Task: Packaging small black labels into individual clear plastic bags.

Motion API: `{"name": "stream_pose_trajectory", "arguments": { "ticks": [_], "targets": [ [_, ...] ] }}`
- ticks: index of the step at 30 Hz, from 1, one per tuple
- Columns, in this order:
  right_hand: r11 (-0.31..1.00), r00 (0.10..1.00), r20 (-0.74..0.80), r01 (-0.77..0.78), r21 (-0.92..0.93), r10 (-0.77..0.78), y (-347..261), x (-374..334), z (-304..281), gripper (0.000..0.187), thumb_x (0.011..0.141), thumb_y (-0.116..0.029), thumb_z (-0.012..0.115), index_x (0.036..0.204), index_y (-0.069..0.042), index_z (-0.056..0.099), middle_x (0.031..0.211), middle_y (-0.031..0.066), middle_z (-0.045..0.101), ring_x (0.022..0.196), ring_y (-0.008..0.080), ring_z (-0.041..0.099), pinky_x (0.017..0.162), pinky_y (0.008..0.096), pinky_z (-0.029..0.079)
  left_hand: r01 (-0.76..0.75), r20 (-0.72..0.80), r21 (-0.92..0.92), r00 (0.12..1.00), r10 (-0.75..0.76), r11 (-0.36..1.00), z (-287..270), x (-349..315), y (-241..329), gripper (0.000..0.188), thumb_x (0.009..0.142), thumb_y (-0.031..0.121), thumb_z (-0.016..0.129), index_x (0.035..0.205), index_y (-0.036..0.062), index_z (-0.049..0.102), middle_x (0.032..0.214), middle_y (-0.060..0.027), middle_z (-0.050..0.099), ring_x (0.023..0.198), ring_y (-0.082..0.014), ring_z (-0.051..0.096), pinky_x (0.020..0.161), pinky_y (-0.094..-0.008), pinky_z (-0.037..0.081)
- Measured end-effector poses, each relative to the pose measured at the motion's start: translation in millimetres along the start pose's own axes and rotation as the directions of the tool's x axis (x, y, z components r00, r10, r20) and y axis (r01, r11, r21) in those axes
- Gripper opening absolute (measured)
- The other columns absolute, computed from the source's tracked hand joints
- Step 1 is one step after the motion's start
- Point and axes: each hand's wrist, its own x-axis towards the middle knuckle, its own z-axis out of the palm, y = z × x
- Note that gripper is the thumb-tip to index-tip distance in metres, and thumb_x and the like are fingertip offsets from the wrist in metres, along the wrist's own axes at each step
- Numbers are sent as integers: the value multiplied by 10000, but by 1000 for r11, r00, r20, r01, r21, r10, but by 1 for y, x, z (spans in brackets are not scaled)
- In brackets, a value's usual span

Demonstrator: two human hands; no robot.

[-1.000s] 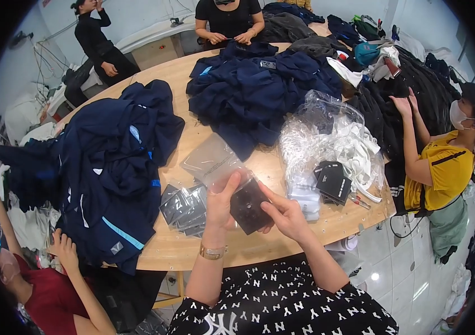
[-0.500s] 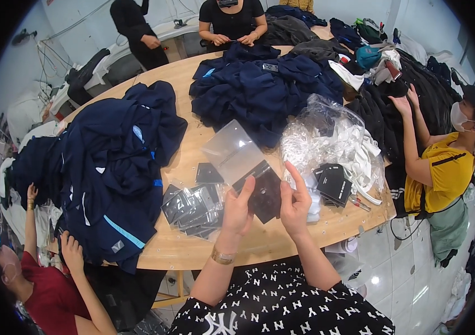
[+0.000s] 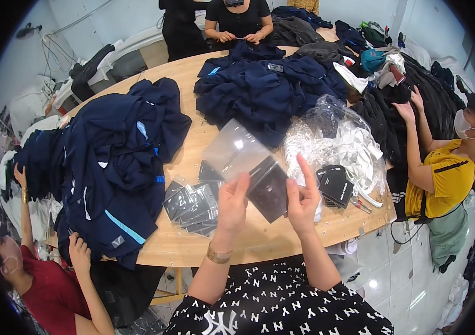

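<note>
My left hand (image 3: 232, 204) and my right hand (image 3: 303, 200) hold up a clear plastic bag (image 3: 236, 149) with a black card (image 3: 270, 192) half inside its lower end. Both hands pinch the bag's lower edge, above the round wooden table (image 3: 260, 243). A stack of bagged black cards (image 3: 194, 205) lies on the table just left of my left hand. Loose black cards (image 3: 335, 184) lie right of my right hand.
A heap of empty clear bags (image 3: 335, 142) sits beyond the cards. Navy garment piles lie at left (image 3: 114, 162) and centre back (image 3: 265, 86). Other people sit around the table: one in yellow (image 3: 438, 178), one in red (image 3: 42, 285), one in black (image 3: 237, 17).
My hands lifted the bag and card up off the table and closer to me. The card sits further into the bag now.
</note>
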Motion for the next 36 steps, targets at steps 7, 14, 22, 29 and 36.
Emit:
{"name": "stream_pose_trajectory", "arguments": {
  "ticks": [7,14,22,29,36],
  "targets": [
    [958,969,99,204,201,-227,12,4,2,578,851,-269,545,1298,33,335,1039,145,538,889,147,543,770,251,433,74,-40,-233,996,-85,970,15,-6,0,165,852,75,559,994,0,596,945,-65,623,852,-122,591,717,-236,491],
    [920,987,141,20,392,-81,15,-2,13,534,879,-289,494,1265,56,365,1174,169,497,1052,187,498,875,272,406,117,-94,-341,983,-158,933,23,-12,-2,229,849,118,574,1058,25,560,980,-41,606,850,-126,590,734,-242,484],
    [944,963,270,-86,320,-4,5,1,1,467,853,-156,504,1264,37,393,1176,125,505,1072,155,476,918,261,359,57,-136,-319,985,-105,946,14,-10,-4,217,845,105,578,1045,22,565,971,-57,610,850,-140,594,734,-254,486],
    [901,972,207,13,434,-114,6,2,6,500,822,-271,505,1200,49,435,1111,157,534,1011,179,509,894,278,373,149,-29,-343,985,-169,927,31,-15,-10,248,850,113,573,1085,43,535,1004,-38,586,892,-125,574,753,-245,482],
    [951,992,-78,121,285,-102,25,0,11,311,900,-193,438,956,77,582,955,104,599,860,142,549,773,242,417,223,-70,-373,961,-266,901,25,-14,-19,235,864,167,562,1077,78,517,975,-15,579,866,-113,572,753,-249,476]
  ]
}}
